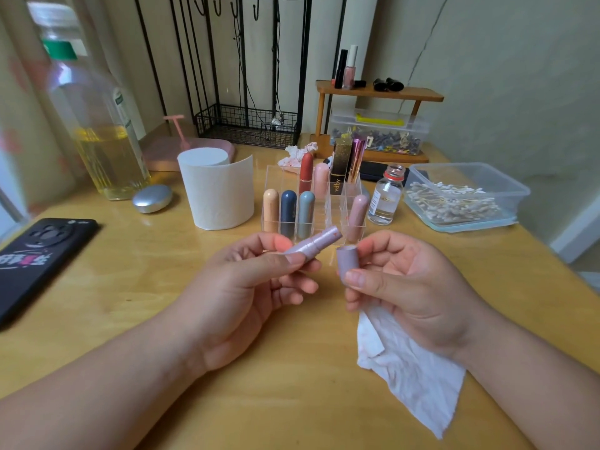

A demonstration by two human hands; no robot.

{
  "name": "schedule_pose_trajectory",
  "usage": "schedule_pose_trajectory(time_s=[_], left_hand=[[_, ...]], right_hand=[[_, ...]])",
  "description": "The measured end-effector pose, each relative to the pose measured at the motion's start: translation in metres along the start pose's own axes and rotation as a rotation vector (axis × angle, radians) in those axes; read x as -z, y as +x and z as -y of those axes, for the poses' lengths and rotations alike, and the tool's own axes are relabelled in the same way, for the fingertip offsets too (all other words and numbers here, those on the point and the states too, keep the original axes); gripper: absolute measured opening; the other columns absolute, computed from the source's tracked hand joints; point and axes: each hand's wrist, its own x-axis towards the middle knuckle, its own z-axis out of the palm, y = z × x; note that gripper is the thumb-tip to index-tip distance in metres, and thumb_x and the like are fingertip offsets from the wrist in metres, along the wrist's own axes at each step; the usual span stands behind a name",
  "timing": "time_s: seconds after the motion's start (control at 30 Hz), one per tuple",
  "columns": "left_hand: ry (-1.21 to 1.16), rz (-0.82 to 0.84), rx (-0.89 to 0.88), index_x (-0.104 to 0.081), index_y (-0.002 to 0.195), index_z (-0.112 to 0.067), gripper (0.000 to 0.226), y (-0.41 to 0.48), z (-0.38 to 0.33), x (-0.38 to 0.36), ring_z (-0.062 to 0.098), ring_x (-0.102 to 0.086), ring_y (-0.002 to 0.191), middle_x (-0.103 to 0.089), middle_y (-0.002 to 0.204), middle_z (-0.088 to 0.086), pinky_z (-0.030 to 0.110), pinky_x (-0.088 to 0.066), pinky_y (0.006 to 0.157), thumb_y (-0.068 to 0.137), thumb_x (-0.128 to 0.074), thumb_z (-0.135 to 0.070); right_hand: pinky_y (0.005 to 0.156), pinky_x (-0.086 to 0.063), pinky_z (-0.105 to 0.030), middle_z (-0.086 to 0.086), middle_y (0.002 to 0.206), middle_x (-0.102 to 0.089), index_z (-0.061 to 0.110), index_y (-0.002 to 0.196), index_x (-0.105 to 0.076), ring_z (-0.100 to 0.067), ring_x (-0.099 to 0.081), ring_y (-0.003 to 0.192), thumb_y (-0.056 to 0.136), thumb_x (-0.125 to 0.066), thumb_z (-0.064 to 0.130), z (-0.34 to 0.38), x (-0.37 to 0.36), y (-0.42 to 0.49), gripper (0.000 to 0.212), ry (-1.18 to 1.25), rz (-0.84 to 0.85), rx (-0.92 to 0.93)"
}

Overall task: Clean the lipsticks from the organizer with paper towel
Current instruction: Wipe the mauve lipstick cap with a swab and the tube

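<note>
My left hand (240, 287) pinches uncapped lilac lipstick tube (313, 244) between thumb and fingertips. My right hand (399, 287) pinches its lilac cap (347, 263), crumpled white paper towel (412, 368) tucked under curled fingers. Clear acrylic organizer (324, 203) just beyond.

Home vanity desk: lipstick organizer (324, 219), cotton swabs (451, 199).

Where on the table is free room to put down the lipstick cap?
Bare table lies between the phone, the paper roll and the left hand, and in front of the swab box, right of the right hand. Around the organizer and small bottle it is crowded.
</note>
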Motion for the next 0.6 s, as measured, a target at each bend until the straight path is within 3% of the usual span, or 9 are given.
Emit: schedule_pose_trajectory(time_s=[0.1,0.23,0.3,0.37,0.43,0.53,0.6], left_hand=[[-0.038,0.006,-0.002,-0.056,0.082,-0.013,0.019,0.001,-0.001,0.002,0.026,-0.066,0.072,-0.070,0.093,0.021,0.027,-0.051,0.060,0.073,-0.070,-0.005],[0.019,0.025,-0.029,-0.055,0.107,-0.005,0.038,0.001,0.002,0.000,0.031,-0.072,0.088,-0.073,0.102,0.020,0.028,-0.055,0.068,0.074,-0.072,0.000],[0.220,-0.029,-0.076,-0.058,0.109,0.000,0.045,0.000,0.000,-0.002,0.033,-0.072,0.095,-0.075,0.099,0.018,0.031,-0.057,0.077,0.071,-0.081,0.003],[0.566,-0.126,-0.138,-0.068,0.101,-0.008,0.035,0.000,-0.004,-0.001,0.025,-0.073,0.091,-0.078,0.093,0.006,0.027,-0.057,0.083,0.070,-0.084,-0.007],[0.824,-0.207,-0.149,-0.073,0.092,-0.019,0.025,0.000,-0.008,0.000,0.016,-0.073,0.083,-0.077,0.089,-0.007,0.018,-0.054,0.077,0.071,-0.086,-0.017],[1.005,-0.242,-0.099,-0.075,0.086,-0.024,0.019,0.000,-0.010,0.002,0.005,-0.066,0.064,-0.075,0.079,-0.011,0.011,-0.047,0.060,0.071,-0.087,-0.027],[1.051,-0.236,-0.094,-0.074,0.083,-0.024,0.018,0.001,-0.010,0.003,0.003,-0.061,0.059,-0.073,0.073,-0.009,0.011,-0.045,0.056,0.071,-0.087,-0.027]], right_hand=[[0.065,-0.059,-0.038,-0.023,0.083,-0.068,-0.002,0.100,-0.055,-0.035,-0.071,0.072,0.070,-0.077,-0.010,0.003,0.003,-0.002,0.038,-0.017,0.005,0.027],[0.079,-0.060,-0.041,-0.021,0.091,-0.072,-0.002,0.099,-0.057,-0.037,-0.072,0.089,0.069,-0.077,-0.013,0.000,0.005,-0.001,0.038,-0.090,0.001,0.079],[0.087,-0.058,-0.039,-0.018,0.096,-0.073,-0.001,0.098,-0.059,-0.033,-0.071,0.096,0.070,-0.072,-0.011,-0.001,0.006,-0.001,0.032,-0.191,0.020,0.111],[0.088,-0.057,-0.034,-0.017,0.100,-0.073,-0.001,0.096,-0.061,-0.028,-0.071,0.099,0.072,-0.075,-0.013,-0.003,0.007,-0.001,0.030,-0.268,0.018,0.112],[0.082,-0.057,-0.032,-0.016,0.102,-0.073,0.003,0.094,-0.066,-0.028,-0.071,0.093,0.072,-0.081,-0.009,-0.003,0.007,-0.001,0.029,-0.296,0.000,0.099],[0.069,-0.051,-0.055,-0.018,0.099,-0.069,0.015,0.089,-0.073,-0.047,-0.060,0.081,0.065,-0.090,0.020,-0.004,0.006,0.001,0.030,-0.414,-0.040,0.133],[0.072,-0.048,-0.059,-0.022,0.095,-0.066,0.017,0.087,-0.073,-0.046,-0.056,0.080,0.061,-0.088,0.024,-0.005,0.006,0.002,0.031,-0.442,-0.051,0.148]])
